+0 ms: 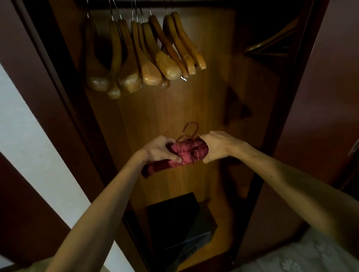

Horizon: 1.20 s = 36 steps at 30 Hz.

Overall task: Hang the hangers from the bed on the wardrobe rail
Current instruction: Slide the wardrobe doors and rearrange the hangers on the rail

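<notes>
No readable text, label, brand, number or sign is showing anywhere: none on the far row of tan wooden hangers (147,58), the near red padded fabric hangers (186,153), or the low black box (174,217).

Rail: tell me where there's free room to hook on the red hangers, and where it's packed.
Free: the dark stretch of rail between the wooden hangers and the lone hanger at far right. Crowded: the left half, where wooden hangers overlap. Both hands, left and right, grip the red hangers well below the rail.
</notes>
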Each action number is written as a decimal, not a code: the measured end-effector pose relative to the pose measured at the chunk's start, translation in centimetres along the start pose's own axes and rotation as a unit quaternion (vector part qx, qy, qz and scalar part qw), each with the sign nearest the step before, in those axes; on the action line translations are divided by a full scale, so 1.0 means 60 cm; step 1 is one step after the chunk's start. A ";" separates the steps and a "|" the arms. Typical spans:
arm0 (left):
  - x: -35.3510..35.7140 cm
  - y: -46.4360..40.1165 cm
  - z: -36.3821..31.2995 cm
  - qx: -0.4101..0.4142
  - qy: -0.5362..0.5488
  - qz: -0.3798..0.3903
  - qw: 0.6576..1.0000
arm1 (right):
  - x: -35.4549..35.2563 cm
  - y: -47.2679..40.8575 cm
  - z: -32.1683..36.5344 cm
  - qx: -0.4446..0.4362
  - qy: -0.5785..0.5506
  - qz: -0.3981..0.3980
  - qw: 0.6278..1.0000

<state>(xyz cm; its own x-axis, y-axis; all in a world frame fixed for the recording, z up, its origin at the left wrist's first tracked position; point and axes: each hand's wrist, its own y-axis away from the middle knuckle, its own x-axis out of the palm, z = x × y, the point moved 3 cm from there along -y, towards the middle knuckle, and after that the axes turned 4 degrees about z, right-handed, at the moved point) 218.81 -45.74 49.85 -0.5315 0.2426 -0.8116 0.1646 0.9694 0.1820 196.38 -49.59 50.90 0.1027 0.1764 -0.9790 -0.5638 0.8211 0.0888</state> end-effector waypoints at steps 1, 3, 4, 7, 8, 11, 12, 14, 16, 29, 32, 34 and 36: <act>0.002 0.001 0.001 0.009 -0.025 -0.091 0.995 | 0.003 -0.001 0.006 0.000 0.015 -0.005 1.000; 0.025 0.021 -0.003 -0.013 -0.042 -0.282 0.958 | 0.017 0.004 0.006 0.046 -0.002 -0.051 0.998; 0.045 0.030 -0.011 -0.033 -0.007 -0.310 0.950 | 0.023 0.014 0.008 0.067 -0.026 -0.081 0.994; 0.119 0.028 -0.059 -0.038 0.238 -0.104 0.965 | 0.047 0.039 0.022 0.123 -0.093 -0.158 0.975; 0.136 0.026 -0.076 -0.024 0.311 -0.054 0.948 | 0.051 0.046 0.025 0.125 -0.122 -0.144 0.974; 0.142 0.022 -0.100 -0.017 0.422 -0.052 0.905 | 0.052 0.072 0.017 0.076 -0.266 -0.071 0.958; 0.139 0.022 -0.105 -0.027 0.442 -0.053 0.895 | 0.044 0.086 0.011 0.052 -0.319 -0.062 0.944; 0.134 0.020 -0.118 -0.040 0.470 -0.033 0.881 | 0.030 0.115 0.003 0.026 -0.405 -0.071 0.911; 0.131 0.013 -0.141 -0.042 0.474 -0.014 0.879 | 0.018 0.132 -0.005 0.024 -0.455 -0.102 0.884; -0.116 -0.089 -0.377 0.067 0.502 -0.090 0.857 | -0.301 0.070 -0.058 0.073 -0.463 -0.263 0.843; -0.197 -0.109 -0.401 0.060 0.480 -0.137 0.864 | -0.378 0.034 -0.050 0.074 -0.462 -0.259 0.845; -0.242 -0.126 -0.409 0.051 0.468 -0.166 0.866 | -0.419 0.005 -0.045 0.072 -0.458 -0.254 0.849; -0.282 -0.144 -0.415 0.044 0.461 -0.177 0.868 | -0.455 -0.029 -0.040 0.066 -0.441 -0.253 0.858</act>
<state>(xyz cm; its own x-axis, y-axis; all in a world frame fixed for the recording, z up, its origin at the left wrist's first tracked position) 205.67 -57.28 75.83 -0.9944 -0.1054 -0.0107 -0.1046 0.9925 -0.0639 192.56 -57.13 77.05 0.9211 0.0734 -0.3823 -0.1722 0.9576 -0.2309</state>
